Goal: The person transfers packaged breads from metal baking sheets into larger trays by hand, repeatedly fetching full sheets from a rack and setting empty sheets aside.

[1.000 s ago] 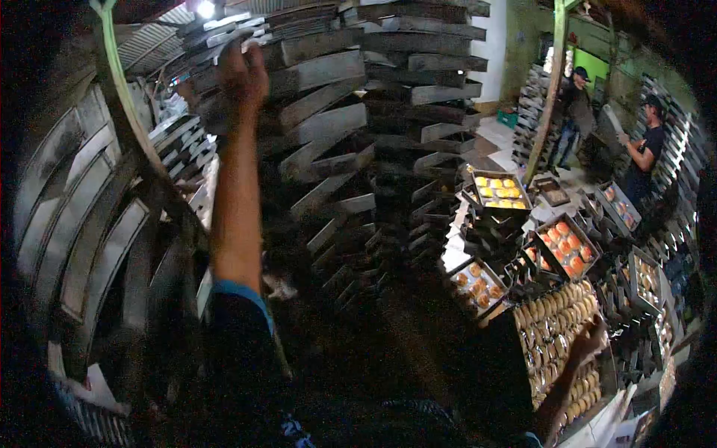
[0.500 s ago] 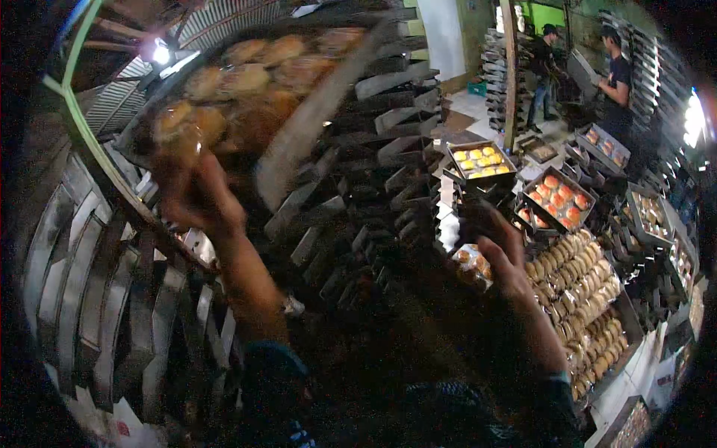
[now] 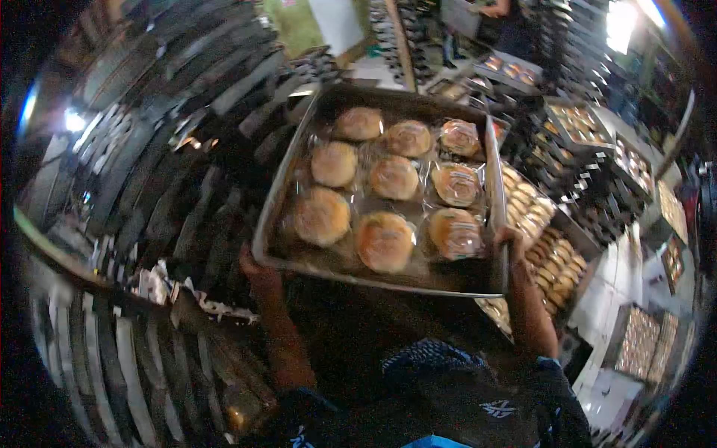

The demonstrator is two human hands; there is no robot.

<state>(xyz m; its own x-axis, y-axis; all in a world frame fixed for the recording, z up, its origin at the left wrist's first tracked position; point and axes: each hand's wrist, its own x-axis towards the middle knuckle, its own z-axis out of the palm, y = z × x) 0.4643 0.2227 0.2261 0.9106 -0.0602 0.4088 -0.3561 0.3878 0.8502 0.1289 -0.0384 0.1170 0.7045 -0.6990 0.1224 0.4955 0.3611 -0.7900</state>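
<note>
Stacked trays stood left | bun tray, earlier raised left, was brought central | near-left corner gripped by left hand, right wall newly by right hand, fingers partly hidden | load thus shared

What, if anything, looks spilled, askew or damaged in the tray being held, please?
Nothing stands out: the nine wrapped buns sit inside the tray in three rows of three, none spilled. The left hand and right hand hold it. Blur may hide finer damage.
</note>
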